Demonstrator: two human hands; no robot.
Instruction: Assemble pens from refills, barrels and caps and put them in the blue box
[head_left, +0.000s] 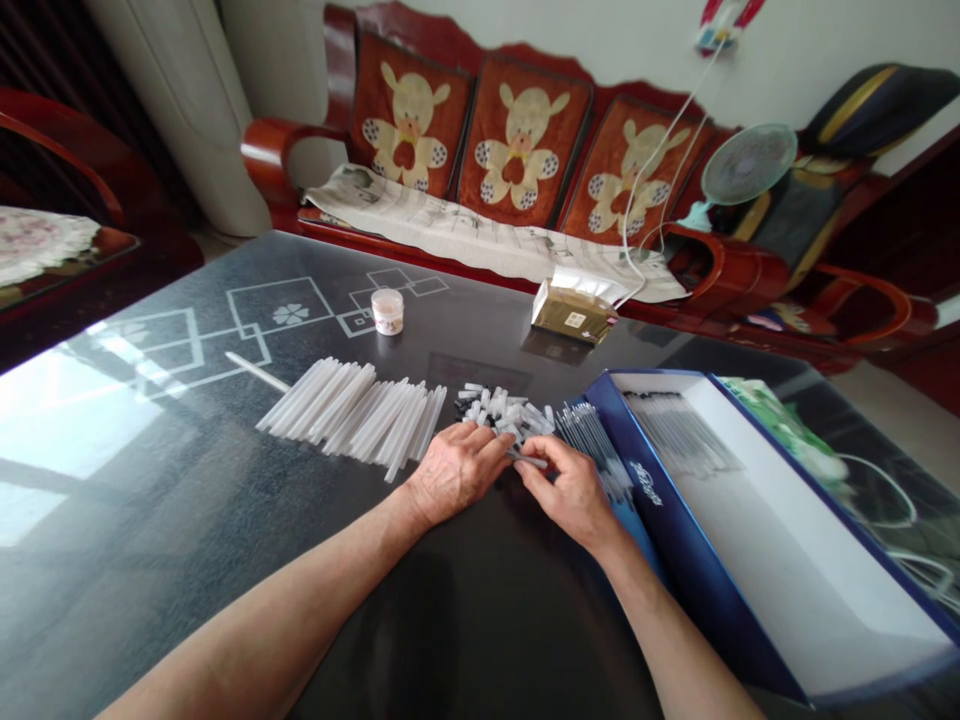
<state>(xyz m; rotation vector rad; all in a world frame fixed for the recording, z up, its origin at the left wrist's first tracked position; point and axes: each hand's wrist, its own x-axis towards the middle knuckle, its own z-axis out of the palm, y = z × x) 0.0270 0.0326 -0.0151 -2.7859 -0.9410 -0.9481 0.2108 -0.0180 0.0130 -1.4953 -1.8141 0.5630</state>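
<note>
Both my hands meet over the dark table, at the near edge of a heap of white and black pen caps. My right hand pinches a slim pale pen between thumb and fingers. At the pen's left end, my left hand has its fingers bent and closed on it; part of the pen is hidden there. Translucent white pen barrels lie in a row left of my left hand. Thin pen refills are bunched to the right of the caps, beside a blue box.
The open blue box holds more refills at its far end. Behind stand a small round tub and a tissue pack. A green packet and white cable lie right of the box. A wooden sofa stands beyond the table.
</note>
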